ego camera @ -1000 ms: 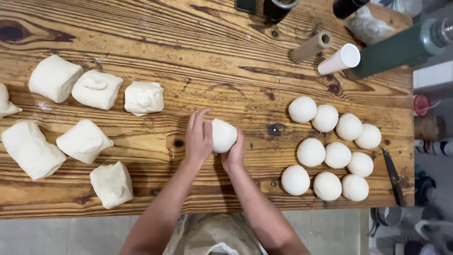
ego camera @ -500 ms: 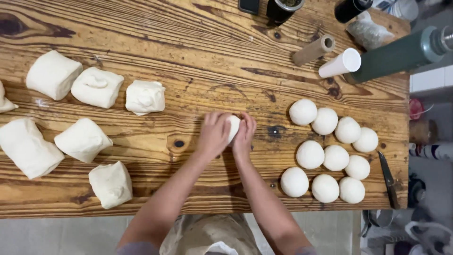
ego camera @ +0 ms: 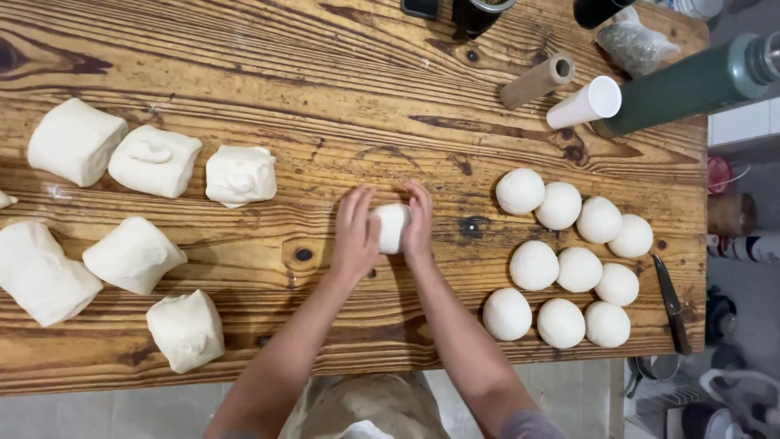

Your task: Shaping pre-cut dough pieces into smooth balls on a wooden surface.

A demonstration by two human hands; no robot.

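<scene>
I cup the white piece of soft dough (ego camera: 392,227) between my left hand (ego camera: 355,236) and right hand (ego camera: 418,221), at the middle of the wooden plank worktop (ego camera: 325,89). Smooth round white dough balls (ego camera: 569,260) wait at three o'clock, square uncut-looking white dough blocks (ego camera: 134,254) at nine o'clock, kept apart so they do not stick.

Bare boards of the brown wooden table (ego camera: 325,89) are left open from ten to one o'clock. Passage at three o'clock is blocked by ten round white dough balls (ego camera: 569,260); at nine, by six rough white dough blocks (ego camera: 134,254).
</scene>
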